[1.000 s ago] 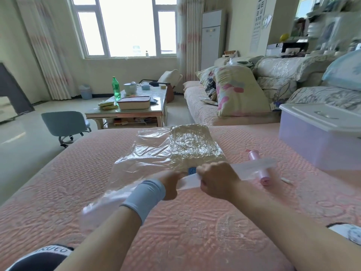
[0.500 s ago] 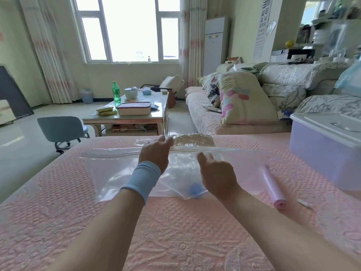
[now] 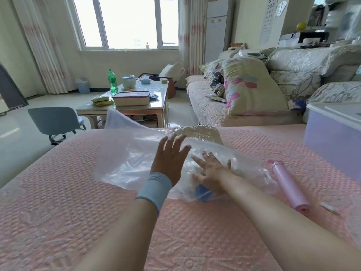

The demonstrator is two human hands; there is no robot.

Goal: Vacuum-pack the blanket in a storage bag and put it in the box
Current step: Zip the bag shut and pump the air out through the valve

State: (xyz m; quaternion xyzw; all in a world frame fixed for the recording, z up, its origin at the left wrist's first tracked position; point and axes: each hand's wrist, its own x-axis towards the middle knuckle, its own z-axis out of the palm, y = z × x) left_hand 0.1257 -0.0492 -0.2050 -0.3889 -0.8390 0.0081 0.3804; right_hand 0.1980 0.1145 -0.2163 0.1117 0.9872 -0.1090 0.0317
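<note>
1. Since half a second ago, the left hand (image 3: 170,159) has released the storage bag (image 3: 127,153), whose left side now billows up.
2. Both hands are spread flat against the plastic and grip nothing. The right hand (image 3: 212,173) is beside the blue valve (image 3: 203,191).
3. The folded blanket (image 3: 197,132) sits inside the bag, near the far edge of the bed (image 3: 58,212).
4. The pink pump (image 3: 289,184) lies just right of the bag, and the box (image 3: 332,133) stands at the bed's right edge.

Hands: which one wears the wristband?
The left hand: a light blue band wraps its wrist. The right hand has a bare wrist. Both touch the clear bag with fingers spread.
</note>
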